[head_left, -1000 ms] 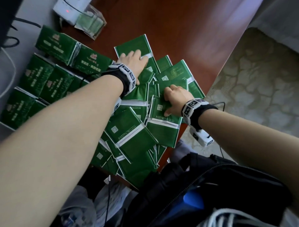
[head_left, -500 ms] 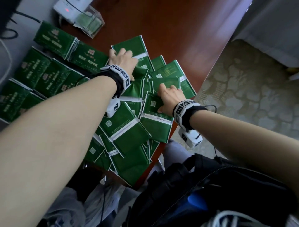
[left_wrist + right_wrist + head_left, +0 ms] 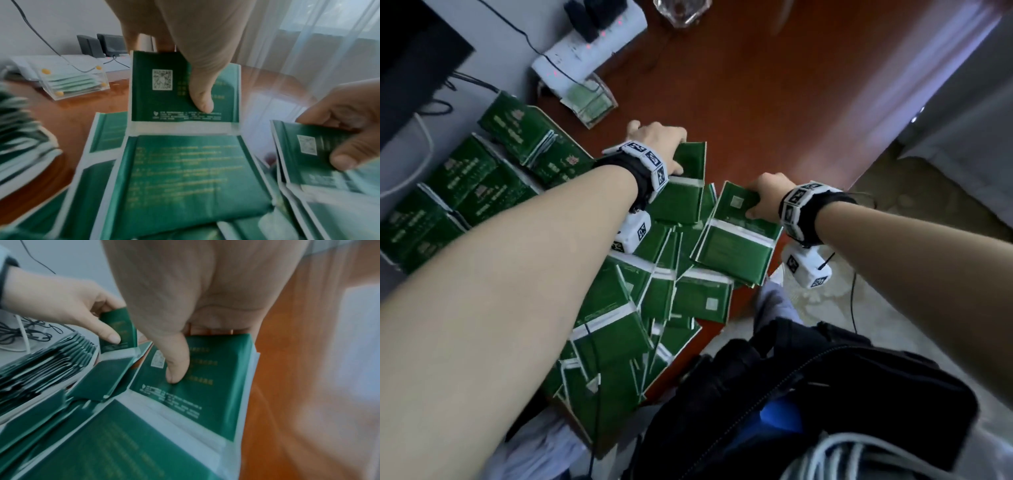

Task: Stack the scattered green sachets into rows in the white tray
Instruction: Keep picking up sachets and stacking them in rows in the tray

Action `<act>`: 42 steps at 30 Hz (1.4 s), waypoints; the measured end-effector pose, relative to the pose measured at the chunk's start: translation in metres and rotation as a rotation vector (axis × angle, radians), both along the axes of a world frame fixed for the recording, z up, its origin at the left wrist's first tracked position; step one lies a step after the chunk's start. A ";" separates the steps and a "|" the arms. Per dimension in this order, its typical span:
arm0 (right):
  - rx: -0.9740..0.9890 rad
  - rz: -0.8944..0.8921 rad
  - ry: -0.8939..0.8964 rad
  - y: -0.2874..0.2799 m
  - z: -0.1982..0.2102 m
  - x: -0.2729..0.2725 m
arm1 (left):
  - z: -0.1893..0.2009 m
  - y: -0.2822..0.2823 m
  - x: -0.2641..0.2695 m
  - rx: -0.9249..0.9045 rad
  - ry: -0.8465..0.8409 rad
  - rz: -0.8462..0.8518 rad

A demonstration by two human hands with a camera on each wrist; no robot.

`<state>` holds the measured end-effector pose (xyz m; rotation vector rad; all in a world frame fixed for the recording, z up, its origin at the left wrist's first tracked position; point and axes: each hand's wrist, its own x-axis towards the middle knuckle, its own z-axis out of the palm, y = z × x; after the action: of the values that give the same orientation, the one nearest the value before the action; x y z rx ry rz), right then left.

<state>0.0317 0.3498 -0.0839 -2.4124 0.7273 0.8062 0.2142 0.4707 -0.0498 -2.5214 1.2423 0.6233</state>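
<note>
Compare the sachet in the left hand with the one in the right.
The left sachet is held farther up the table; the right sachet is held at the table's edge. The left hand pinches its top end; the right hand grips a top corner. Both are green, QR side up.

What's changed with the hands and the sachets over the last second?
Both hands went from pressing flat on the pile to gripping. The left hand now pinches one sachet, thumb on its face, raised off the pile; the right hand likewise holds a sachet by its far end. The scattered pile and the stacked rows at left look unchanged.
</note>
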 end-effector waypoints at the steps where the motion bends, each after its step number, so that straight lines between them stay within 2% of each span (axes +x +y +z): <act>1: 0.006 0.022 0.001 -0.020 0.000 0.007 | -0.001 -0.011 0.000 0.006 0.023 0.035; 4: 0.003 0.102 0.015 -0.075 0.002 0.021 | -0.004 -0.045 -0.004 0.034 0.122 0.138; 9: -0.039 0.145 -0.019 -0.149 -0.003 0.043 | -0.016 -0.095 -0.009 0.042 0.170 0.253; 15: -0.040 0.185 -0.125 -0.189 -0.010 0.063 | -0.030 -0.126 -0.001 0.062 0.197 0.309; 22: -0.151 0.243 -0.053 -0.209 0.007 0.086 | -0.029 -0.126 0.020 0.038 0.245 0.424; 30: -0.211 0.345 -0.126 -0.213 0.041 0.111 | -0.017 -0.112 0.031 -0.022 0.215 0.503; 36: -0.261 0.567 -0.141 -0.192 0.049 0.104 | -0.014 -0.096 -0.007 -0.063 0.122 0.494; 39: -0.224 0.696 -0.112 -0.184 0.027 0.087 | -0.035 -0.088 -0.044 -0.089 0.129 0.477; 42: -0.232 0.837 -0.034 -0.184 -0.006 0.070 | -0.058 -0.083 -0.081 -0.025 0.093 0.451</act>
<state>0.1018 0.1659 -0.0897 -2.9459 -0.2732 1.0092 0.1334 0.3882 -0.1074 -2.8424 0.7040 0.8322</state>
